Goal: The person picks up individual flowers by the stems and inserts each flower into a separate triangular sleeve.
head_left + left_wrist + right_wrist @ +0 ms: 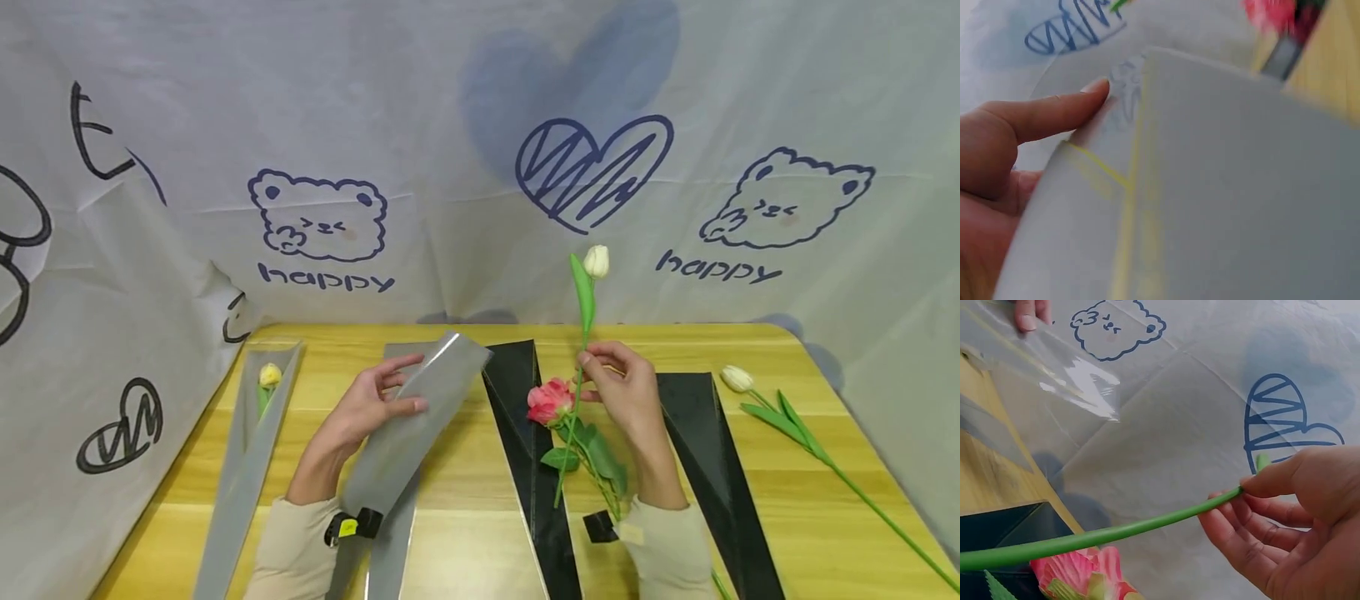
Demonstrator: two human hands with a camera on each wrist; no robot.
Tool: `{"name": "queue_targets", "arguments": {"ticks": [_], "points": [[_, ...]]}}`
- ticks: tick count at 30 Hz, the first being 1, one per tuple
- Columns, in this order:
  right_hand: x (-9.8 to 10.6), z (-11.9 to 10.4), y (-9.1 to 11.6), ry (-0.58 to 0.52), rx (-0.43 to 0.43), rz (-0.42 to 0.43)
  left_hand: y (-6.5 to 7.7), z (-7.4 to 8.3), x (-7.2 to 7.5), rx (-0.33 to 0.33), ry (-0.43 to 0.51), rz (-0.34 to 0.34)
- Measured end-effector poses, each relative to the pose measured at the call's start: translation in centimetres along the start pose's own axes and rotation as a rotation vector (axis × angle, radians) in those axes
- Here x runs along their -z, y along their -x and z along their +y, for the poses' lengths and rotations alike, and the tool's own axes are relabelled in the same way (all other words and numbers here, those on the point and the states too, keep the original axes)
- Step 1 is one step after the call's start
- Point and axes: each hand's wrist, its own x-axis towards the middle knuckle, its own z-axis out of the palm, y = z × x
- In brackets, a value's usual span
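Note:
My left hand (pixel 360 410) holds a grey translucent wrapping sleeve (pixel 423 446) tilted over the table, thumb at its edge. Up close in the left wrist view, the sleeve (pixel 1241 187) with its yellowish seam fills much of the picture and hides most of the fingers. My right hand (pixel 628 396) pinches the green stem of a white tulip (pixel 597 262) between thumb and fingers. The bloom points up and the stem (pixel 1110 534) hangs down past the hand. Behind the lower stem lies a pink rose (pixel 551 402) with green leaves, partly over a black sleeve (pixel 543 533).
Another grey sleeve (pixel 390 542) lies under the held one. At the left, a grey sleeve (pixel 228 521) contains a yellow tulip (pixel 270 375). A second black sleeve (pixel 723 483) and another white tulip (pixel 737 379) lie at the right. A printed cloth (pixel 450 167) stands behind the table.

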Motion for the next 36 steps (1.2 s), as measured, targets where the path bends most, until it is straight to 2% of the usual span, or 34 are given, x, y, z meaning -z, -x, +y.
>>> {"name": "queue_targets", "arguments": {"ticks": [6, 11, 16, 20, 25, 36], "points": [[-0.4, 0.1, -0.1, -0.053, 0.014, 0.056, -0.6, -0.6, -2.0, 0.037, 0.145, -0.148], [-0.2, 0.0, -0.1, -0.096, 0.036, 0.075, -1.1, -1.5, -3.2, 0.107, 0.245, -0.209], [0.0, 0.0, -0.1, -0.116, 0.043, 0.078, -1.6, -2.4, -3.7, 0.19, 0.364, -0.238], [0.0, 0.0, 0.0, -0.123, 0.045, 0.076, -1.7, -2.9, -3.9, 0.196, 0.382, -0.245], [0.0, -0.1, 0.1, -0.128, 0.049, 0.093, -1.8, -3.4, -4.2, 0.206, 0.352, -0.266], [0.0, -0.2, 0.0, -0.135, 0.045, 0.104, -1.8, -3.8, -4.4, 0.16, 0.36, -0.259]]}}
